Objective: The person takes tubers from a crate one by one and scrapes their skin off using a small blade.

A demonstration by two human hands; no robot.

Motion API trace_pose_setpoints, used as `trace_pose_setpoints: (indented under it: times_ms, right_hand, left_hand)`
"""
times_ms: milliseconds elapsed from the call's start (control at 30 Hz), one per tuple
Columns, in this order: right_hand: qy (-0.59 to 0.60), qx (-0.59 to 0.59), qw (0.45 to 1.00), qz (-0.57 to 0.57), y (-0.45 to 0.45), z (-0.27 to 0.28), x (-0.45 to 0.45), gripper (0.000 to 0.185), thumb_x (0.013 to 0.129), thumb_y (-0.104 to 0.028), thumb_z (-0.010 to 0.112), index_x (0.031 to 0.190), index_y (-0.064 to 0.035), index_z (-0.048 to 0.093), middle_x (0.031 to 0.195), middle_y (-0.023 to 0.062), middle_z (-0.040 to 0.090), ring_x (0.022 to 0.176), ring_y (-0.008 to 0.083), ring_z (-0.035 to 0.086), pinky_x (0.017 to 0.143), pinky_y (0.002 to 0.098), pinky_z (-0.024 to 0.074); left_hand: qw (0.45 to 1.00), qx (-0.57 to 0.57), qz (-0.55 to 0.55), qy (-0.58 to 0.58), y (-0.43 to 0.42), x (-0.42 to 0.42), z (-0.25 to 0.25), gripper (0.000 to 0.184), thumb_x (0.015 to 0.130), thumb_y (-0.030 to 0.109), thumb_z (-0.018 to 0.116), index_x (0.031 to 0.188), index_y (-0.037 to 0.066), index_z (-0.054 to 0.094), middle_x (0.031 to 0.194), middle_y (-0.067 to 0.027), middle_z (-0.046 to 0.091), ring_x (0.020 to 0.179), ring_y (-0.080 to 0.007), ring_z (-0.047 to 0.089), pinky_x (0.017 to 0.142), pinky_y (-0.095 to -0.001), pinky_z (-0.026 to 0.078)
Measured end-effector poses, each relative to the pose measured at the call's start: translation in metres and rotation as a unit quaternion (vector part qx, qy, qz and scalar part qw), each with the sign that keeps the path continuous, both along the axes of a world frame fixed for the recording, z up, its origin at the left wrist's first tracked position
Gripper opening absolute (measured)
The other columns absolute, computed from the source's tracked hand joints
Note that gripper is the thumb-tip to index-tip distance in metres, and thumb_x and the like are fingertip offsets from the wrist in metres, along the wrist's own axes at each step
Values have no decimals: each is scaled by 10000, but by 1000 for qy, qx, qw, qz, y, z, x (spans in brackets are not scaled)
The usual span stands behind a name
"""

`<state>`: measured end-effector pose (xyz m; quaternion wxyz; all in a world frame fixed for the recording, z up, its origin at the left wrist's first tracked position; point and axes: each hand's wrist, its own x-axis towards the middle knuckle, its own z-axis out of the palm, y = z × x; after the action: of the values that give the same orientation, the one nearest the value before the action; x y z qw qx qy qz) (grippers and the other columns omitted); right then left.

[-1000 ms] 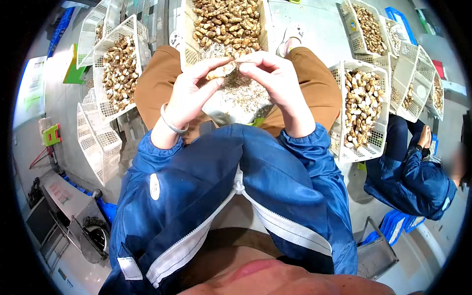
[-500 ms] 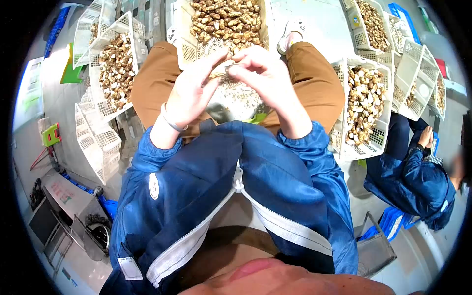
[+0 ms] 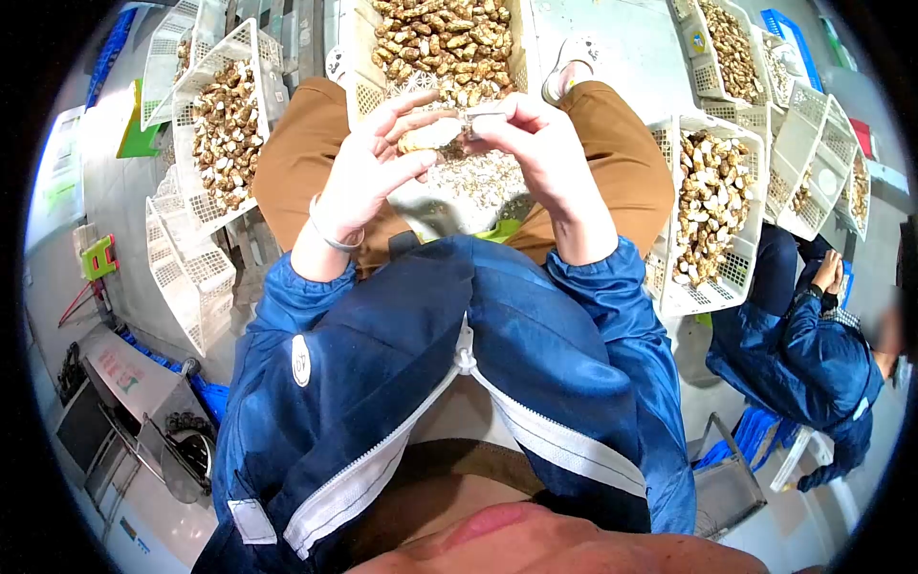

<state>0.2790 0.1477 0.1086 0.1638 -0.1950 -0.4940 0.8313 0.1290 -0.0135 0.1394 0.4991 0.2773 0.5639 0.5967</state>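
My left hand (image 3: pixel 368 172) holds a pale mushroom (image 3: pixel 430 136) between thumb and fingers, just above my lap. Close by on its right, my right hand (image 3: pixel 545 158) pinches a small knife (image 3: pixel 486 112), whose short metal part catches the light. A narrow gap separates the knife from the mushroom. Beneath both hands lies a heap of whitish trimmings (image 3: pixel 483 187), in a container partly hidden between my knees. Directly beyond them stands a white plastic crate (image 3: pixel 365 96) of brown, knobbly mushrooms (image 3: pixel 449 43).
Crates of brown and white mushrooms flank me, one at left (image 3: pixel 186 143) and another at right (image 3: pixel 755 230). More crates (image 3: pixel 803 158) stand at far right. A co-worker in a blue jacket (image 3: pixel 789 354) sits at right. A metal machine (image 3: pixel 143 402) is at lower left.
My hands have moved apart, and the right hand with the knife has drawn away from the mushroom. My left hand has opened out somewhat, showing the mushroom. The co-worker's arm has shifted downward.
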Motion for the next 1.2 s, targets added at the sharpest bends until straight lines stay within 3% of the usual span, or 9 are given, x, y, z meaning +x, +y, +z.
trace_pose_setpoints:
  times_ms: [133,400,500,567,700,767,900,1100,1200]
  right_hand:
    - [15,210,977,-20,-9,0,-3,120,853,-113,745,837,-8,691,1074,78,661,853,95,619,727,241,507]
    - [34,461,883,-77,-11,5,-8,109,813,-107,752,850,-22,694,1030,99,696,861,152,652,720,285,514]
    - [1,299,953,-49,-9,6,-6,105,839,-107,739,881,-20,697,1029,91,705,879,136,646,753,277,513]
    - [9,77,996,-35,-2,1,-6,108,881,-103,718,860,3,707,1043,71,703,907,101,621,799,252,511]
    - [6,316,947,-54,-12,3,-5,136,865,-114,738,845,12,692,1008,74,682,813,96,600,716,246,485]
    - [13,181,983,-39,-6,2,-5,124,873,-116,729,857,4,698,995,65,688,819,97,609,725,230,483]
    - [13,-76,997,0,2,-2,2,123,890,-114,712,940,-2,704,913,50,701,832,95,633,799,242,516]
    - [-20,86,996,-9,-5,10,0,136,899,-128,712,955,-8,681,880,40,689,811,87,616,774,256,514]
    - [22,-93,995,7,5,1,3,126,883,-119,724,921,-2,697,864,22,688,830,87,625,755,241,514]
  left_hand:
    - [994,34,-2,105,2,9,-4,556,934,32,609,1447,2,396,1395,-150,520,1266,-187,512,1014,-291,447]
    - [967,24,63,245,5,14,-9,422,946,46,603,1355,-20,520,1320,-126,591,1225,-188,554,1039,-306,432]
    - [959,13,67,276,5,12,-7,389,933,41,612,1315,-17,562,1261,-124,630,1178,-189,589,999,-306,465]
    - [967,24,61,246,5,11,-9,399,932,37,612,1325,-8,558,1267,-120,627,1171,-182,591,990,-304,470]
    - [976,12,71,204,6,15,-11,419,936,29,607,1345,-14,531,1288,-115,610,1197,-173,569,1007,-293,461]
    - [978,30,62,199,6,12,-10,443,939,41,614,1362,-28,505,1303,-131,596,1202,-174,564,1002,-288,469]
    - [998,15,42,-48,7,5,-2,472,946,71,619,1387,-20,478,1299,-148,594,1146,-150,585,921,-264,492]
    - [998,3,50,-48,8,3,-8,489,947,107,623,1398,-6,469,1293,-164,596,1128,-164,594,887,-267,497]
    - [996,2,40,-78,9,5,4,501,931,69,626,1399,-3,464,1303,-151,596,1158,-167,581,926,-275,486]
